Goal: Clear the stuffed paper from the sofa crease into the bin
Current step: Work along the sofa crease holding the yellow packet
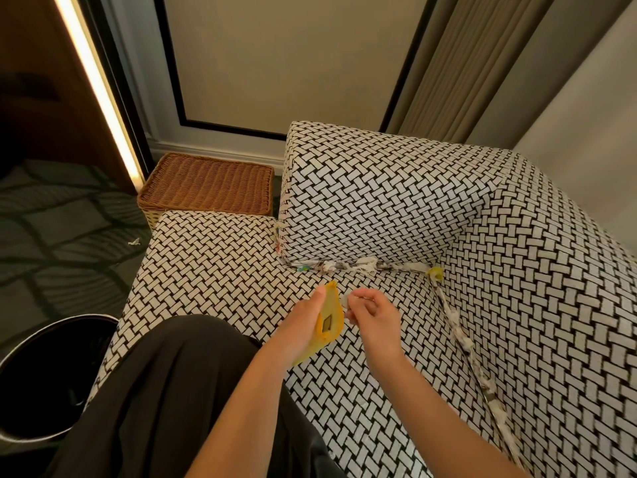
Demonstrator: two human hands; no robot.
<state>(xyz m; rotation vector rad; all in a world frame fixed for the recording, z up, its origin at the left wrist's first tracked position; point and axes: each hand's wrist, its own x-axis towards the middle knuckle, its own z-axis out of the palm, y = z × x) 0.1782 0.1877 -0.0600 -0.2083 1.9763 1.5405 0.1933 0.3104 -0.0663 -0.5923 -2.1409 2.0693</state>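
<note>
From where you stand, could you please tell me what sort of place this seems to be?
Probably a hotel room or a sitting room, though I cannot say which. A sofa in a woven black-and-white pattern stands before long curtains, with a wicker basket by the panelled wall and patterned carpet.

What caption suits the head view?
Right hand pinches a paper scrap beside the yellow item in the left hand; more paper fills the sofa crease.

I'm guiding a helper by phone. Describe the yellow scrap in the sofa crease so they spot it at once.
On the patterned sofa, follow the crease along the seat's far edge rightward to the corner where it bends toward the camera. The yellow scrap is wedged in that corner, the only yellow piece among white shreds.
</note>
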